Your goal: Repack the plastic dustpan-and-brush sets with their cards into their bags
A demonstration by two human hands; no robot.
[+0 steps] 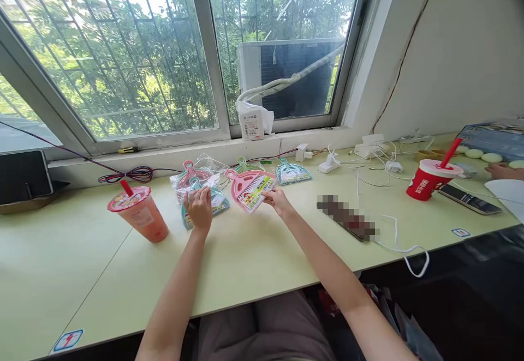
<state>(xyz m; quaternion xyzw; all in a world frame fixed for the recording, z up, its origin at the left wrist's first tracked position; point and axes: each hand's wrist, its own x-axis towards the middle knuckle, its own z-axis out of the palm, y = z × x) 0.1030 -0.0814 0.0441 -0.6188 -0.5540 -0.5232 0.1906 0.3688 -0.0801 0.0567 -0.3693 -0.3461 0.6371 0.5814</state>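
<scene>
My right hand (279,202) pinches the lower right corner of a pink mini dustpan and brush set (249,189) with a printed label, tilted above the desk. My left hand (199,208) is closed, with a bit of clear plastic wrapper (213,180) showing at its fingertips. Below and partly behind it lies a teal dustpan set (221,204). Another pink dustpan set (190,173) in clear plastic lies behind my left hand. Farther back are a green dustpan (242,163), mostly hidden by the pink one, and a blue-green dustpan set (292,172).
A pink drink cup (143,215) stands left, a red cup (432,178) right. A pixelated dark object (347,218), a phone (469,198), white cables (395,230) and a power strip (329,162) lie rightward. Another person's hand (505,172) shows at the right edge.
</scene>
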